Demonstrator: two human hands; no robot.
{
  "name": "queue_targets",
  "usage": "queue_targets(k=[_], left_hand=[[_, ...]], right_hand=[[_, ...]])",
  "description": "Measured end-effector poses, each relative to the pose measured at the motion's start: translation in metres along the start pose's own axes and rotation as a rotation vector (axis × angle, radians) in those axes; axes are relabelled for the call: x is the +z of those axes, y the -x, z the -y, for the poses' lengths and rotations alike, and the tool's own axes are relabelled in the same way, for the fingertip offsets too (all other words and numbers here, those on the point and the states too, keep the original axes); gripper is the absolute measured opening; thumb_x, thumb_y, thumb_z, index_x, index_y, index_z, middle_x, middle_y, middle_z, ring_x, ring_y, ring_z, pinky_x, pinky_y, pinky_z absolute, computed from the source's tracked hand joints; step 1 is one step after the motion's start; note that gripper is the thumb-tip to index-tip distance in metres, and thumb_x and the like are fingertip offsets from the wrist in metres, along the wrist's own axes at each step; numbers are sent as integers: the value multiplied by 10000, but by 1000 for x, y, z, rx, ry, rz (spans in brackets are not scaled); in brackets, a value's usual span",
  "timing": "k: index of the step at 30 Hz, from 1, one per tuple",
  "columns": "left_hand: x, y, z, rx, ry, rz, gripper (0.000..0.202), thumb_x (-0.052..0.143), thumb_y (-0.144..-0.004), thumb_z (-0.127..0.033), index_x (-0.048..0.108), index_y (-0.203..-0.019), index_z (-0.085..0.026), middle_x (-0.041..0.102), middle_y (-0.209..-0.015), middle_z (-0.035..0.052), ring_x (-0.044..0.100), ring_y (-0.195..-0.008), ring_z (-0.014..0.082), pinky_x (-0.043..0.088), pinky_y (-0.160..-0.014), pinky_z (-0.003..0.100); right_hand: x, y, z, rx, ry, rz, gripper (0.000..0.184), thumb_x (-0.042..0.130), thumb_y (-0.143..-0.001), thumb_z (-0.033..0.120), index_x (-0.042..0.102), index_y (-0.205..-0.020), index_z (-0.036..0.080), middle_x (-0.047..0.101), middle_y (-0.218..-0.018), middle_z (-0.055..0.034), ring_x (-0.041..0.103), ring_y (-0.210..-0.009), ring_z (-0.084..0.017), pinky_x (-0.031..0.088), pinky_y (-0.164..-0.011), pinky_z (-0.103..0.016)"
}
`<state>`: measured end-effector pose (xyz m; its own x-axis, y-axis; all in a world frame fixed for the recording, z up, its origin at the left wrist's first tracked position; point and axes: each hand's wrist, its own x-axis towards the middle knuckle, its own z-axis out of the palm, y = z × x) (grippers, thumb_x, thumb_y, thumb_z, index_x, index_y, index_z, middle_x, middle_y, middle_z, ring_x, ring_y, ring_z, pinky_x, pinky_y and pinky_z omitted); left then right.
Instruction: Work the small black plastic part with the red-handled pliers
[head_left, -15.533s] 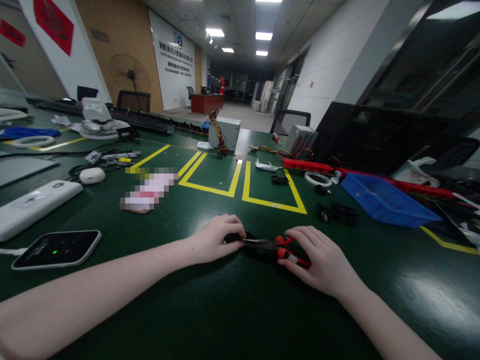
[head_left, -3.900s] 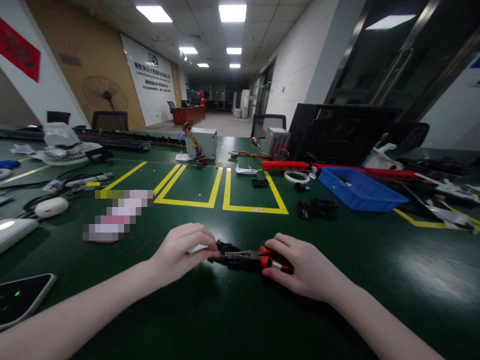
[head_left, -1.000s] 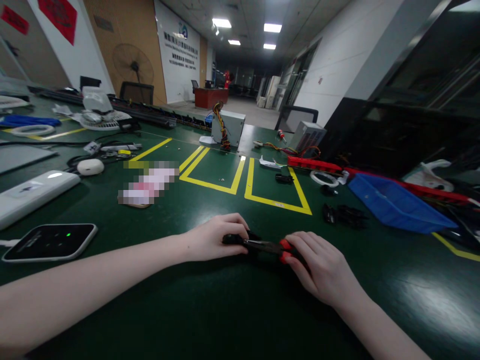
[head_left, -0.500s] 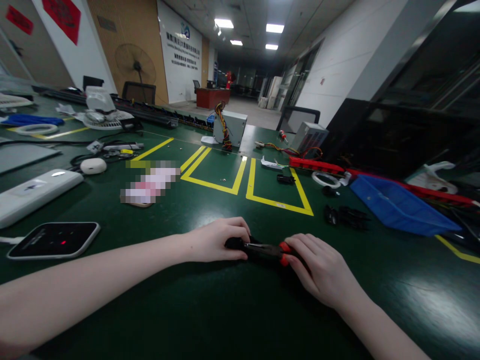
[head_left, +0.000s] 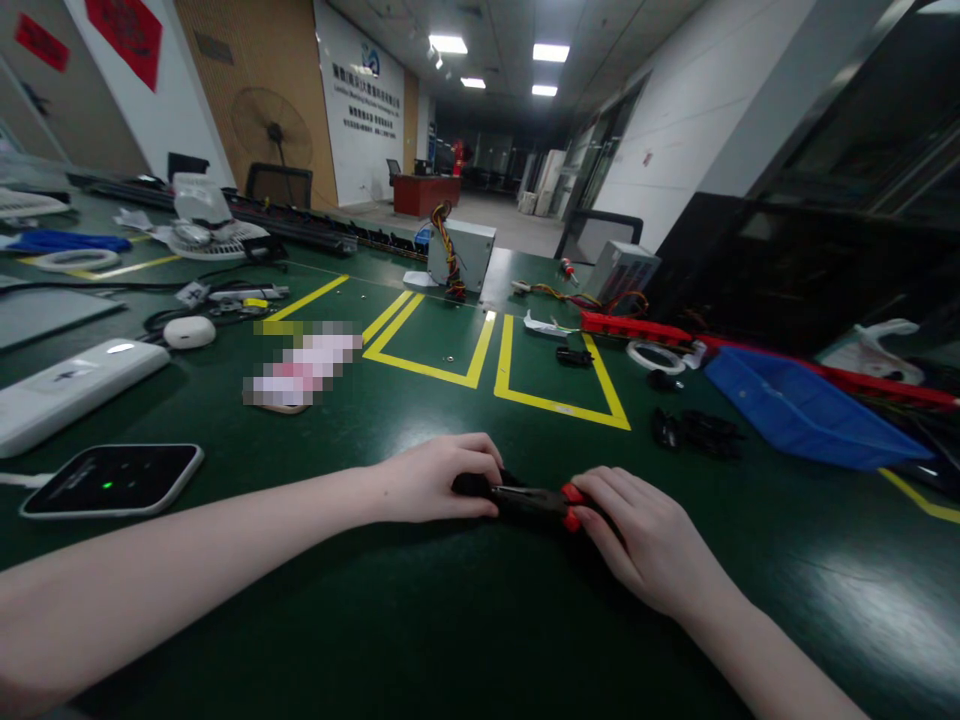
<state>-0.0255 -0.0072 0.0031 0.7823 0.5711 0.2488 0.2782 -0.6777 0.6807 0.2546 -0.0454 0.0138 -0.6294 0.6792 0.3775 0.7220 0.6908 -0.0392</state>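
Note:
My left hand is closed around a small black part, pinched between thumb and fingers just above the green table. Its exact kind is too dark to make out. From the right, my right hand grips the red and black handles of needle-nose pliers. The jaws point left and meet the black part by my left fingertips. Whether they are clamped on it, I cannot tell.
A blue bin and several small black parts lie at right. Left are a phone, a white case, a white power strip and a black-screened device. Behind stands a power supply.
Both hands, the pliers and the black part hold nearly the same pose. The small light on the black-screened device has turned from red to green.

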Motion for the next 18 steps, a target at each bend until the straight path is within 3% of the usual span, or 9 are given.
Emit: queue_targets(k=[10, 18], left_hand=[[-2, 0, 2, 53, -147, -33, 112, 717, -857, -252, 673, -926, -175, 641, -1129, 64, 592, -1046, 219, 472, -897, 377], [-2, 0, 3, 52, -133, -28, 125, 722, -855, -241, 694, -953, -169, 647, -1132, 64, 610, -1031, 211, 480, -868, 352]], right_hand=[[-1, 0, -2, -1, 1, 17, 259, 415, -975, 325, 633, -986, 186, 692, -916, -81, 637, -775, -179, 523, -660, -303], [-1, 1, -4, -6, -9, 1, 258, 415, -973, 309, 641, -983, 184, 697, -919, -80, 641, -785, -175, 524, -669, -296]])
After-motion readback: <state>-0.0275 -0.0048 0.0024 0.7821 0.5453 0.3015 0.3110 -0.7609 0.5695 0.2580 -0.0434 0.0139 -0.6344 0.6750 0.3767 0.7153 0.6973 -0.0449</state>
